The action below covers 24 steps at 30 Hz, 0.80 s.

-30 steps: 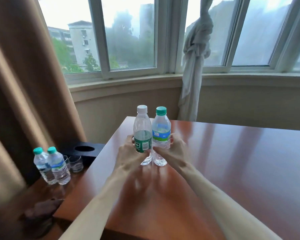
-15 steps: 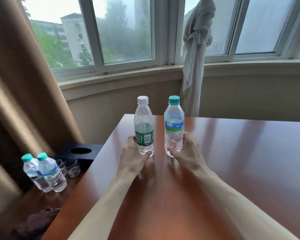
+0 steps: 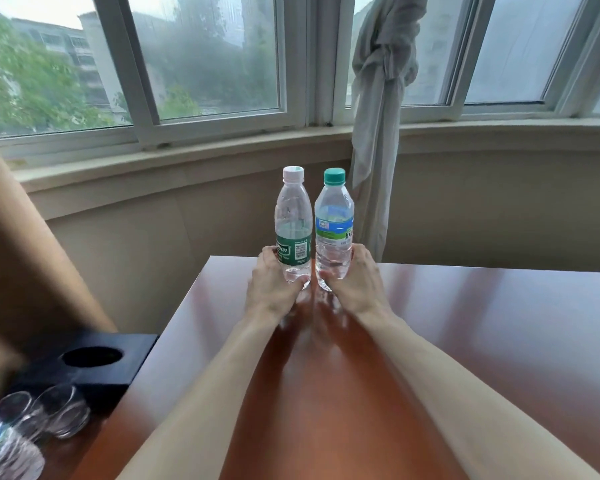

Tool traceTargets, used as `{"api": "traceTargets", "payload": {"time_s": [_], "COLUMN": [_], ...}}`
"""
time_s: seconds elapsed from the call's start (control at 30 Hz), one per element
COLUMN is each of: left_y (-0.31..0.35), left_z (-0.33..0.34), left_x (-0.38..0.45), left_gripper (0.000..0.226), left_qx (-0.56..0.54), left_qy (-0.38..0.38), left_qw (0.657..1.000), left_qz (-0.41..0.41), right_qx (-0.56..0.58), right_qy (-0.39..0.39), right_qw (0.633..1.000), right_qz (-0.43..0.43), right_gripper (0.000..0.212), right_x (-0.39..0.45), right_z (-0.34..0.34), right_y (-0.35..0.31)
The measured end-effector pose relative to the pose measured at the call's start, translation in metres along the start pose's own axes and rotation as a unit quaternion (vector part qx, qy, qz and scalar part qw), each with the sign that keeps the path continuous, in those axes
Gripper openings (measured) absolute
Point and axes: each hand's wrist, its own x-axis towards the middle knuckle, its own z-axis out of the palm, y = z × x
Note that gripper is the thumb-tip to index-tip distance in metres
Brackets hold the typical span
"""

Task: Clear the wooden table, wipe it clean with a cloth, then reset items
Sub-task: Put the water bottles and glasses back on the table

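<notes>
**Two bottles pushed together at the far edge**

Two water bottles stand upright on the wooden table [image 3: 465, 341], and I see each one held low on its body by one hand. The left hand [image 3: 274, 289] wraps the bottle with the white cap [image 3: 293, 230], thumb across the near side of its base. The right hand [image 3: 354, 285] grasps the bottle with the green cap [image 3: 334, 230] the same way.

What has changed: half a second ago the two bottles stood with a clear gap between them, nearer the middle of the table. Now they sit just beside each other, almost touching at the shoulder, and they are closer to the far edge, under the window. A second ago they were also paired, so I read this as small adjustments to their placing, not a lift-off. Both bases look to be on the wood, though the fingers hide part of them.

For the task, I judge this to be the reset stage: the visible wood is bare and shiny, and the bottles are being lined up as a neat pair.

On the lower surface at the near left I see a black holder [image 3: 94, 362], two glasses [image 3: 49, 414] and another bottle [image 3: 4, 455].
</notes>
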Motion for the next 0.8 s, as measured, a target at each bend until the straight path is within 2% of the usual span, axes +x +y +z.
{"api": "traceTargets", "payload": {"time_s": [0.13,0.3,0.37,0.5,0.57,0.67,0.8], "left_y": [0.001,0.009,0.012,0.022,0.026,0.023,0.005], "left_z": [0.013,0.010,0.008,-0.013,-0.037,-0.086,-0.158], "left_x": [0.011,0.009,0.007,-0.009,-0.024,-0.052,-0.106], "left_gripper": [0.068,0.067,0.070,0.093,0.083,0.063,0.048], "left_qx": [0.012,0.020,0.022,0.092,0.123,0.170,0.247], "left_qy": [0.022,-0.003,-0.027,-0.104,-0.150,-0.170,-0.170], "left_qw": [1.000,1.000,0.999,0.990,0.981,0.971,0.952], "left_qz": [-0.011,-0.022,-0.029,-0.012,-0.004,0.012,0.058], "right_qx": [-0.005,-0.028,-0.044,-0.148,-0.173,-0.187,-0.176], "right_qy": [0.002,-0.021,-0.038,-0.115,-0.140,-0.184,-0.229], "right_qw": [1.000,0.999,0.998,0.981,0.972,0.962,0.957], "right_qz": [-0.012,0.010,0.026,0.052,0.075,0.069,-0.008], "right_gripper": [0.042,0.040,0.049,0.068,0.072,0.075,0.059], "right_x": [0.008,0.006,0.006,0.000,-0.010,-0.047,-0.112], "right_z": [0.005,0.002,0.000,-0.018,-0.027,-0.036,-0.028], "right_y": [-0.003,-0.004,-0.007,-0.019,-0.026,-0.047,-0.096]}}
